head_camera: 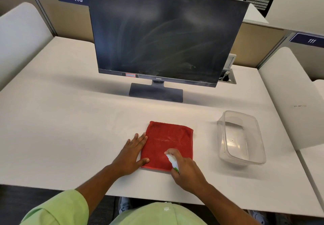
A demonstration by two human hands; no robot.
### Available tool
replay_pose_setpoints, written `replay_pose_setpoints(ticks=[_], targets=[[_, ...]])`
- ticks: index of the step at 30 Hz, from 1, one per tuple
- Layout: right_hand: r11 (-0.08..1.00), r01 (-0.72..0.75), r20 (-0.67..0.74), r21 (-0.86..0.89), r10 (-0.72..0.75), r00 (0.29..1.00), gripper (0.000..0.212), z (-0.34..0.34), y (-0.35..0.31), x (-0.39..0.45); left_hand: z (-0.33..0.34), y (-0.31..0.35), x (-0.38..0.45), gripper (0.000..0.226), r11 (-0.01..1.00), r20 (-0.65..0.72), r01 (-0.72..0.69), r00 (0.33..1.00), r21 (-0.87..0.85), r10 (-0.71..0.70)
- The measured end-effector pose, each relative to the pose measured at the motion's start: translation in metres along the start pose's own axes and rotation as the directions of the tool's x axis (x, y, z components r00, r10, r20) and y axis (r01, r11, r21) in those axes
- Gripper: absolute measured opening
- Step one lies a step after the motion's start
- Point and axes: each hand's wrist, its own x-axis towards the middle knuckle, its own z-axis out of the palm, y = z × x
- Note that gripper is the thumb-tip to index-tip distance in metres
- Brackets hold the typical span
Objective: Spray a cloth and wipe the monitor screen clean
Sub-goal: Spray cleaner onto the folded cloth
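A folded red cloth (pixel 169 140) lies flat on the white desk (pixel 70 128) in front of me. My left hand (pixel 133 153) rests flat beside it, fingers spread, with the thumb and fingertips pressing on the cloth's left edge. My right hand (pixel 188 170) grips a small white spray bottle (pixel 172 161), its nozzle aimed over the cloth's near right corner. The black monitor (pixel 163 37) stands upright behind the cloth on a flat base; its dark screen shows smears and streaks.
A clear plastic container (pixel 243 154) sits on the desk to the right of the cloth. A cable port (pixel 228 77) opens in the desk behind the monitor's right corner. Low partitions numbered 110 and 111 border the desk.
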Motion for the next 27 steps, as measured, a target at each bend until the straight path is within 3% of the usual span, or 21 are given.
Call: replay_pose_setpoints(ticks=[4, 15, 27], targets=[[0.998, -0.059, -0.075, 0.01, 0.059, 0.995, 0.075, 0.004, 0.016, -0.009, 0.0, 0.001, -0.001, 0.093, 1.0, -0.014, -0.002, 1.0, -0.004, 0.001], [0.975, -0.22, -0.283, 0.036, 0.221, 0.933, 0.071, -0.026, 0.026, -0.008, 0.005, -0.001, -0.001, 0.093, 1.0, -0.017, -0.001, 1.0, 0.004, 0.001], [0.979, -0.2, -0.293, 0.035, 0.201, 0.935, 0.069, -0.037, -0.001, 0.026, 0.002, 0.003, -0.002, 0.093, 1.0, -0.027, 0.003, 1.0, 0.021, -0.003]])
